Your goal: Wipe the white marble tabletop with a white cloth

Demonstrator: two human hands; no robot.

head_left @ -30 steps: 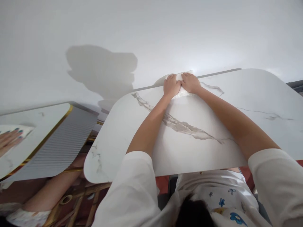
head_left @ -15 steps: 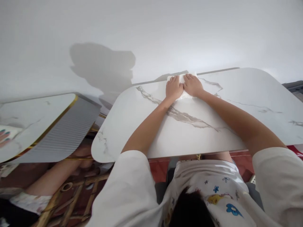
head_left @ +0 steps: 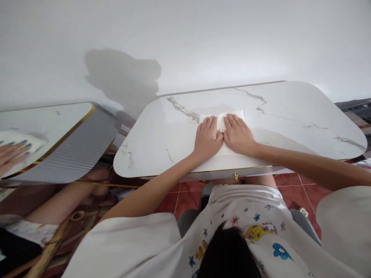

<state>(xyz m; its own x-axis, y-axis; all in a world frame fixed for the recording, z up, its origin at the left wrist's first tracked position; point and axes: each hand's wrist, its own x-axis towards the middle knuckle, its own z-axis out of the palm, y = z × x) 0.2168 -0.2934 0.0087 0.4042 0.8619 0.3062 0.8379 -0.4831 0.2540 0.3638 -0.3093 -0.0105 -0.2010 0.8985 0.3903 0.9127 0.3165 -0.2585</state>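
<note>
A folded white cloth lies on the white marble-patterned tabletop, near the middle. My left hand rests flat on its left part, fingers stretched forward. On the right part, my right hand lies flat as well, its fingers extended. The thumbs of both hands meet at the centre of the cloth. Both palms press down on it, and most of the cloth under them is hidden.
A pale wall rises behind the table. To the left stands another marble-topped table with a grey ribbed side, where a co-worker's hand rests on a white cloth. A small gold knob is on the front of my table.
Both my hands have drawn the cloth from the tabletop's back edge toward me. My elbows have spread outward. The co-worker's hand on the left shows further into view.
</note>
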